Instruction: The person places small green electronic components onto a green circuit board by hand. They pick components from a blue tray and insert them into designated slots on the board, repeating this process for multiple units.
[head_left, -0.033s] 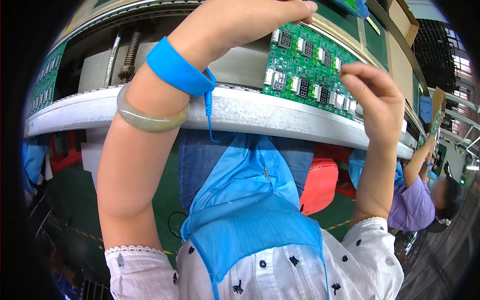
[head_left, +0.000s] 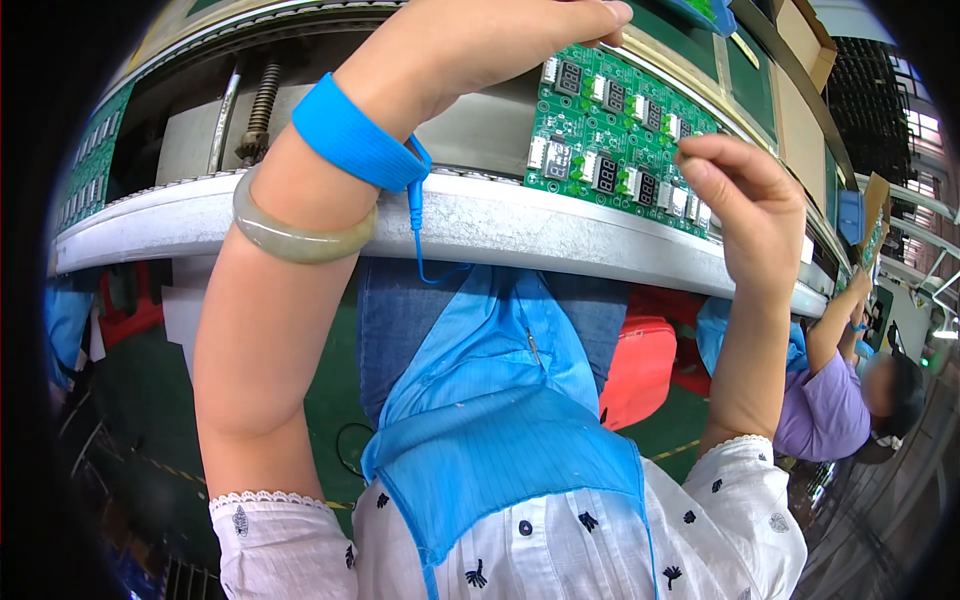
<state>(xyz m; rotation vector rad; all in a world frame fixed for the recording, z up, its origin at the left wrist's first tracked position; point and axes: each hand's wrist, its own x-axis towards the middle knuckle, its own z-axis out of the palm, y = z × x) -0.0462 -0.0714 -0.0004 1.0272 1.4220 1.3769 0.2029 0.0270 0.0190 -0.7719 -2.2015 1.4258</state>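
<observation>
A green circuit board [head_left: 620,135] with rows of small digit displays, white connectors and bright green parts lies on the conveyor line ahead of me. My left hand [head_left: 560,30] reaches over the board's far left corner, thumb and fingers drawn together, partly cut off by the upper edge. Whatever it may hold is hidden. My right hand [head_left: 755,195] is at the board's right side, with thumb and forefinger pinched near the connectors. Anything between those fingertips is too small to make out. A blue wrist strap [head_left: 350,135] with a cord and a pale bangle [head_left: 300,238] circle my left arm.
A silver rail [head_left: 300,225] runs along the line's near side. Another green board [head_left: 95,160] lies at far left. A blue bin [head_left: 705,12] with green parts stands beyond the board. At right, a person in a purple shirt [head_left: 825,410] holds up a panel.
My right hand has shifted very slightly left and down. The board appears a touch further left; my left hand is nearly unchanged.
</observation>
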